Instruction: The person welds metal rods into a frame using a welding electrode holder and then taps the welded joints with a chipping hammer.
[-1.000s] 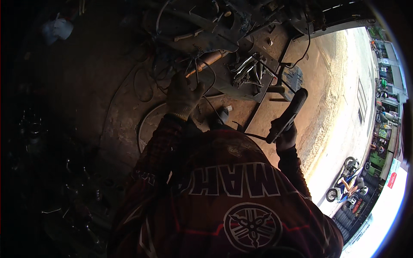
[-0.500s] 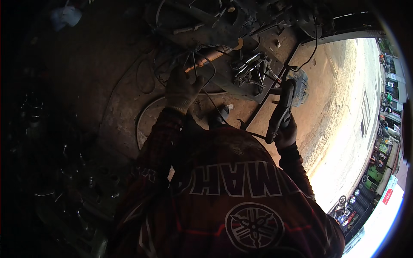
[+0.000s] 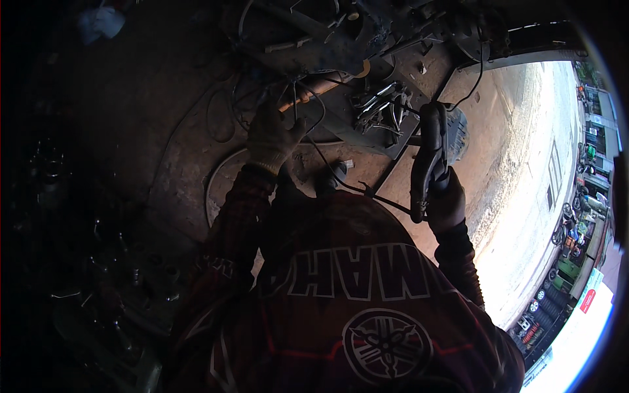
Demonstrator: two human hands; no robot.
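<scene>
To my right I see a bright road (image 3: 524, 203); along its far side there are dark tyres (image 3: 549, 318), and beyond them a red sign (image 3: 588, 301). At upper left is a pale object (image 3: 100, 25), which I cannot identify.

Large pale-outlined block letters (image 3: 350, 272) run upside down across the front of the person's dark red shirt (image 3: 357, 319), partly lost in folds at either end; nearer, a round emblem (image 3: 387, 344) shows a pale ring around a spoked, three-armed figure; the left sleeve bears a smaller patch of pale lettering (image 3: 215, 264), too dim to read; far right, beyond the street, the marking on a red sign (image 3: 588, 300) is too small to read
</scene>
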